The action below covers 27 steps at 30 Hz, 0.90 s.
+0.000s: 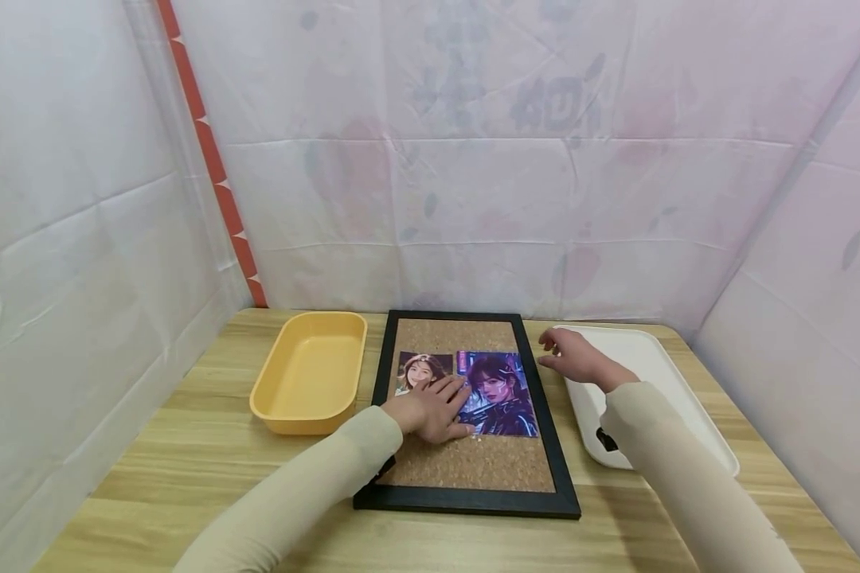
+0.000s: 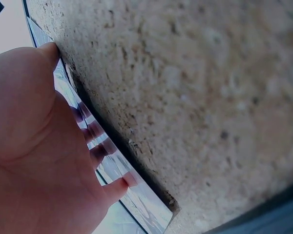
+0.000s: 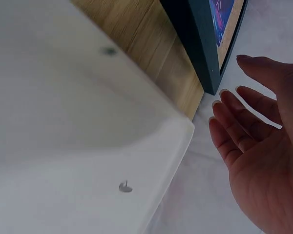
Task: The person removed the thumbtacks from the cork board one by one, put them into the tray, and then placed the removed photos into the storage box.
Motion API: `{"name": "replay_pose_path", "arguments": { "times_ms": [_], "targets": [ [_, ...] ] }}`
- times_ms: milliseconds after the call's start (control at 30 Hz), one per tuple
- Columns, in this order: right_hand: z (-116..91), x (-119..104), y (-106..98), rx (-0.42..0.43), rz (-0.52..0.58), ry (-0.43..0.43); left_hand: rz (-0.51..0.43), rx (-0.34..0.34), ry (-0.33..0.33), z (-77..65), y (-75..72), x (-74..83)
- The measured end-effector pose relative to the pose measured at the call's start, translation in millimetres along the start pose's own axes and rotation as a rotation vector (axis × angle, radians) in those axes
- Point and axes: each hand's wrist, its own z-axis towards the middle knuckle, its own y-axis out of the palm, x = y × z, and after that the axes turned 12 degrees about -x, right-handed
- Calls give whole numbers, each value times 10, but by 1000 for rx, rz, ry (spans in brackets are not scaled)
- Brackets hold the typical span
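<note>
My left hand (image 1: 439, 407) lies with fingers spread over two pictures on a black-framed corkboard (image 1: 473, 468). Beneath its fingers and palm, the portrait photo (image 1: 417, 366) is partly hidden. The fingertips reach the left edge of the purple-blue picture (image 1: 505, 402). In the left wrist view, a glossy sheet (image 2: 151, 207) stands slightly off the cork at its near edge. My right hand (image 1: 576, 356) hovers between the frame's right side and a white tray (image 1: 638, 354), fingers loosely bent, holding nothing. A small thumbtack (image 3: 125, 187) lies in that tray.
To the left of the corkboard stands a yellow plastic bin (image 1: 311, 378). A small black item (image 1: 605, 440) shows at the white tray's near left corner. Pale printed curtains (image 1: 473, 199) hang behind and beside the wooden table (image 1: 186, 461).
</note>
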Motion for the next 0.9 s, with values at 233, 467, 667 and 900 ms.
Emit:
{"name": "replay_pose_path", "arguments": {
  "times_ms": [233,467,667,900],
  "targets": [
    [92,-28,67,-18,20,9,0,3,5,-3,9,7],
    [143,-58,101,-30,27,21,16,11,-4,-56,-9,41],
    [201,-100,125,-22,40,23,31,5,-10,-121,-61,64],
    [248,-148,137,-52,47,40,25,9,-5,-61,-30,24]
  ]
}}
